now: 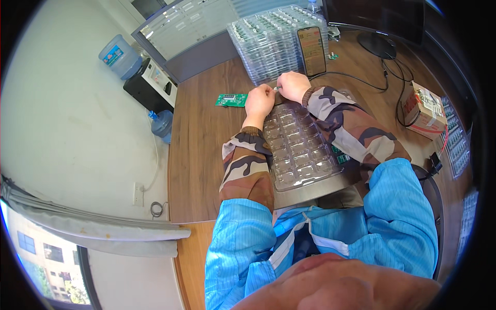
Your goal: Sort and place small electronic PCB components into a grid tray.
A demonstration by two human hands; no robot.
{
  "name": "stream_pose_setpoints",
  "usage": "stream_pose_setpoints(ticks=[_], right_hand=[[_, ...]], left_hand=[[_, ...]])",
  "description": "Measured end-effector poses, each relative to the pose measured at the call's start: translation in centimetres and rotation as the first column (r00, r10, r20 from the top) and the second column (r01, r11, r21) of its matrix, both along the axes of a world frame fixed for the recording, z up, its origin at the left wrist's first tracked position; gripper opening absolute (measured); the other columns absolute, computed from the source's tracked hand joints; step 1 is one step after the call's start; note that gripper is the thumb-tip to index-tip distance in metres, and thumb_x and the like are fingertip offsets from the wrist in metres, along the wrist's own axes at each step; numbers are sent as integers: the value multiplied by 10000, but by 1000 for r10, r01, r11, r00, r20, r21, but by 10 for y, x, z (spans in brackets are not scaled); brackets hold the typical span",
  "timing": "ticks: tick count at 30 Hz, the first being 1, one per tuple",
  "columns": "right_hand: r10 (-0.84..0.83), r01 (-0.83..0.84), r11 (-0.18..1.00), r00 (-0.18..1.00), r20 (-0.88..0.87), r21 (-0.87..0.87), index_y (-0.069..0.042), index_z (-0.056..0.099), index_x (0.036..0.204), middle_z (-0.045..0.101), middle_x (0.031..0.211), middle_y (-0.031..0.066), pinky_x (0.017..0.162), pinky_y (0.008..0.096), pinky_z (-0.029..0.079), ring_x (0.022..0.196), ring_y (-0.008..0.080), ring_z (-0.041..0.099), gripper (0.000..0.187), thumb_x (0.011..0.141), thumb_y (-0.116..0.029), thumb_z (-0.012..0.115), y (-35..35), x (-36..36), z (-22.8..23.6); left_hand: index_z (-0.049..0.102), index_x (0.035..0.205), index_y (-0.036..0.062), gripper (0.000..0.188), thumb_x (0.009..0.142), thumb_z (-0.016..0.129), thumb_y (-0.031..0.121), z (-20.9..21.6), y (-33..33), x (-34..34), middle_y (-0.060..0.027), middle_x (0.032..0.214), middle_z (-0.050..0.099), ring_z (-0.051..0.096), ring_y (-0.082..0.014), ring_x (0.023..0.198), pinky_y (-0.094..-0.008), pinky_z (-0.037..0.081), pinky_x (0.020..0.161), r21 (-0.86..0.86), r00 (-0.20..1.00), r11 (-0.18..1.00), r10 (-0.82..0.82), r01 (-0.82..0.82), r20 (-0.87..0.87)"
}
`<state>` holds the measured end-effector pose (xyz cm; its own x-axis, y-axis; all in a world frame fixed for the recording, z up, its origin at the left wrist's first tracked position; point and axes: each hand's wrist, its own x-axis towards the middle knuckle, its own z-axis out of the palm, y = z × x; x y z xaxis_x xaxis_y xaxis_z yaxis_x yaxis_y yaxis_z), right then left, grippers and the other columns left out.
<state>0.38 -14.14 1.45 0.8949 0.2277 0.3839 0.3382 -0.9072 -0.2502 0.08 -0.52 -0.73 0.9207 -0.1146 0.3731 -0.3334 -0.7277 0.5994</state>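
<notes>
My left hand (260, 103) and my right hand (293, 86) meet above the far end of a clear plastic blister tray (297, 150), both with fingers closed in a pinch. Between the fingertips shows a small pale piece, too small to name. The tray has rows of moulded pockets and lies on the desk in front of me. Left of my left hand, a green circuit board (231, 100) with a small display lies flat on the wood. Partly hidden by my right forearm, more green circuit boards (339, 155) show beside the tray's right edge.
A tall stack of clear trays (279, 44) filled with boards stands at the back, a phone (312, 51) propped against it. Black cables (356, 78) run toward a monitor stand (377, 45). A cardboard box (425, 110) sits at right; a water dispenser (150, 82) stands beyond the desk's left edge.
</notes>
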Motion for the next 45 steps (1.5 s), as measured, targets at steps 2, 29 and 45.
stream_pose_setpoints(ticks=[2,29,45], right_hand=[[-5,5,1000,1000,16,-17,-79,642,721,610,710,117,627,375,474,704,279,594,115,669,-150,567,2,1,1],[302,-238,939,916,-264,248,-44,631,769,617,688,91,587,286,458,628,193,594,99,687,-91,602,-133,-62,33],[353,-430,841,896,-271,-327,-53,595,797,553,796,77,654,358,450,761,269,561,116,686,-86,595,-86,-118,26]], left_hand=[[605,732,84,154,727,579,236,0,-1,2,-108,714,610,585,-285,720,-381,458,633,25,1000,1000,7,-7,12],[614,758,54,205,738,585,256,-3,2,7,-94,650,610,596,-221,615,-309,454,581,69,997,998,0,-6,83],[613,757,69,198,739,572,261,2,1,2,-104,714,615,585,-276,703,-365,452,630,49,1000,999,2,-1,-16]])
